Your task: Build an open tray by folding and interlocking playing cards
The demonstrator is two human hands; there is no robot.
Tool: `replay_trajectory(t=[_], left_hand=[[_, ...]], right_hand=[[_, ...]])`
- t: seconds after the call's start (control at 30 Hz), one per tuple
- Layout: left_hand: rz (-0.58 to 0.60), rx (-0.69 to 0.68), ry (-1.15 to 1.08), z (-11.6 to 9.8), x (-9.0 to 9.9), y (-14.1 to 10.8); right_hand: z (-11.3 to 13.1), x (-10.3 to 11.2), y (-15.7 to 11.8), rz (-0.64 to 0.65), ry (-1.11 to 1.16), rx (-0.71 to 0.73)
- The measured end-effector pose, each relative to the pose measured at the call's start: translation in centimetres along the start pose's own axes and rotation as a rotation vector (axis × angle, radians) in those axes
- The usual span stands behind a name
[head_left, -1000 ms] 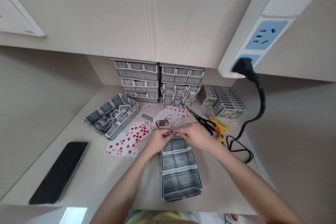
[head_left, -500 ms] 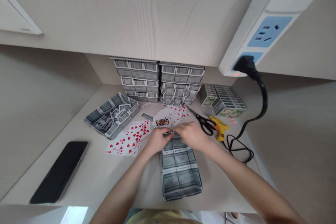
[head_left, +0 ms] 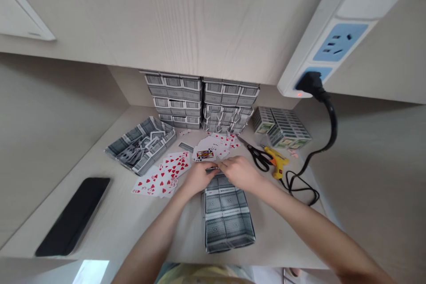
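A long box made of playing cards (head_left: 228, 215), with grey patterned card backs showing, lies on the desk in front of me. At its far end my left hand (head_left: 200, 177) pinches the edge with thumb and fingers. My right hand (head_left: 241, 173) is closed on the same far edge, its fingertips close to the left thumb. A thin dark strip of card shows between the hands; the rest of that end is hidden under the fingers. Just beyond the hands lie loose face-up playing cards (head_left: 204, 155), and heart cards (head_left: 159, 179) are spread left of my left hand.
A card-made tray (head_left: 146, 169) holding loose pieces sits at left, behind a black phone (head_left: 75, 215). Stacked card boxes (head_left: 229, 93) stand at the back. To the right are scissors (head_left: 261, 158), a yellow glue gun (head_left: 279, 162) with its cord, and packed card decks (head_left: 288, 128).
Both hands stay at the far end of the box. My right fingers have shifted slightly left, nearer the left thumb. The view has moved a little.
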State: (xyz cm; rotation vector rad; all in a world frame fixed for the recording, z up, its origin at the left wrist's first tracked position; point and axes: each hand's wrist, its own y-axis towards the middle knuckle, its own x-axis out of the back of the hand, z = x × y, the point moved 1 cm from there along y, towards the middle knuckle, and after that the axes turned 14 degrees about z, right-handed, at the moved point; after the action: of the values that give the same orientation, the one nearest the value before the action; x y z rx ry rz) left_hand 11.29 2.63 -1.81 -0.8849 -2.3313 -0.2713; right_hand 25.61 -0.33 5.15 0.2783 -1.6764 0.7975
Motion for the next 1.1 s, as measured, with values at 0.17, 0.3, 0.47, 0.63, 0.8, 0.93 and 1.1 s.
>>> replay_trajectory(t=[0.17, 0.3, 0.47, 0.63, 0.8, 0.93, 1.1], left_hand=[[0.012, 0.0, 0.0, -0.2, 0.1, 0.0], [0.011, 0.001, 0.018, -0.4, 0.1, 0.0], [0.001, -0.007, 0.0, -0.4, 0.0, 0.0], [-0.014, -0.006, -0.044, -0.1, -0.1, 0.1], [-0.02, 0.01, -0.078, 0.0, -0.2, 0.2], [-0.011, 0.005, -0.081, 0.0, -0.2, 0.3], [-0.025, 0.036, -0.092, 0.1, -0.1, 0.3]], right_hand=[[0.3, 0.3, 0.1, 0.011, -0.044, 0.005], [0.5, 0.2, 0.3, 0.029, -0.06, 0.015], [0.5, 0.2, 0.3, 0.031, -0.037, -0.002], [0.5, 0.1, 0.2, 0.043, -0.01, -0.028], [0.8, -0.2, 0.5, 0.03, -0.004, -0.068], [1.3, -0.9, 0.7, 0.003, -0.037, -0.093], [0.4, -1.5, 0.2, -0.061, 0.1, -0.113]])
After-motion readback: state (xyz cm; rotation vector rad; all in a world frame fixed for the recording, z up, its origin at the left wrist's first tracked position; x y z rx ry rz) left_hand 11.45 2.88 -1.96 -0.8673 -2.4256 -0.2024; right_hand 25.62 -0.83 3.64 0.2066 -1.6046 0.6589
